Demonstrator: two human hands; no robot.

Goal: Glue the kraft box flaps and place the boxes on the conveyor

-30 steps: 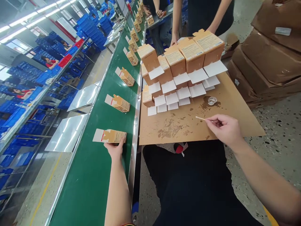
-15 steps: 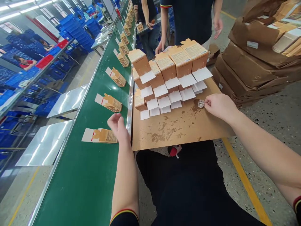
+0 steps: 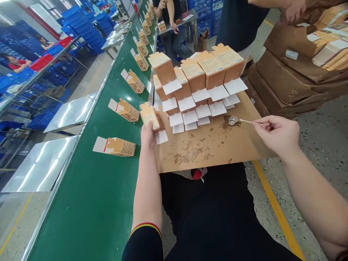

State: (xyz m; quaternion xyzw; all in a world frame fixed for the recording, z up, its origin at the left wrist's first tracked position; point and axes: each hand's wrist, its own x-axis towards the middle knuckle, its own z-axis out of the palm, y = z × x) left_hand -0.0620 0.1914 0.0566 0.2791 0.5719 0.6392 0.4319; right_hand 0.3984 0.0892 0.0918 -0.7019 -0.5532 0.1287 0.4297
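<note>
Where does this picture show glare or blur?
Head view: glare streaks a flat silver metal sheet; same view: the tan rectangular cardboard box in the left hand looks slightly smeared, the thin white stick in the right hand crisper.

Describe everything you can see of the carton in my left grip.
The carton is boxy and looks like tan cardboard, with print on its upper face too blurred to read. Notched tabs stick out at its far end, and a white flap projects at its near end. It is tilted, held by the left grip, near the border between the green conveyor belt and the brown sheet. Whether it touches the sheet is unclear.
</note>
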